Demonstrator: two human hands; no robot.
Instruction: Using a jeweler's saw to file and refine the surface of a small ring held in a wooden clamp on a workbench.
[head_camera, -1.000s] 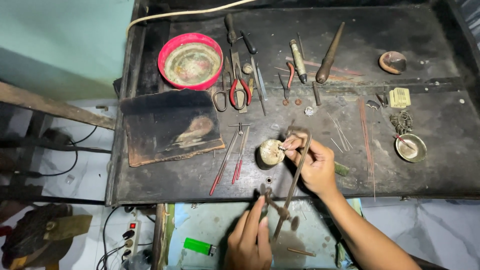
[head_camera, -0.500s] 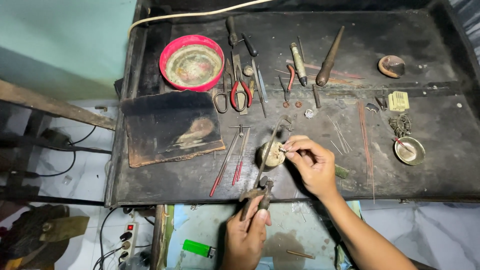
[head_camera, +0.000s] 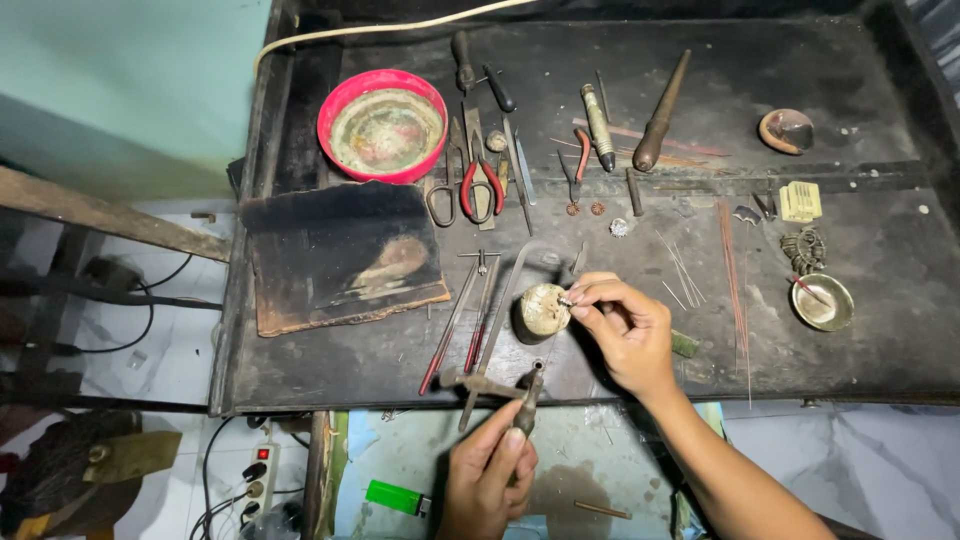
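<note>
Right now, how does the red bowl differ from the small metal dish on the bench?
The red bowl is much larger than the small metal dish. The bowl has a bright red rim; the dish is dull grey metal. The bowl sits at the far left of the bench, the dish near its right edge. Both are round, upright and untouched by either hand.

One red bowl (head_camera: 383, 126), two hands (head_camera: 620, 330)

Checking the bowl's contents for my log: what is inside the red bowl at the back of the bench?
The red bowl shows only a grimy, stained whitish-brown inner surface; no loose item can be made out. Nothing covers the inside. What lies under the bowl on the dark bench is hidden.
</note>
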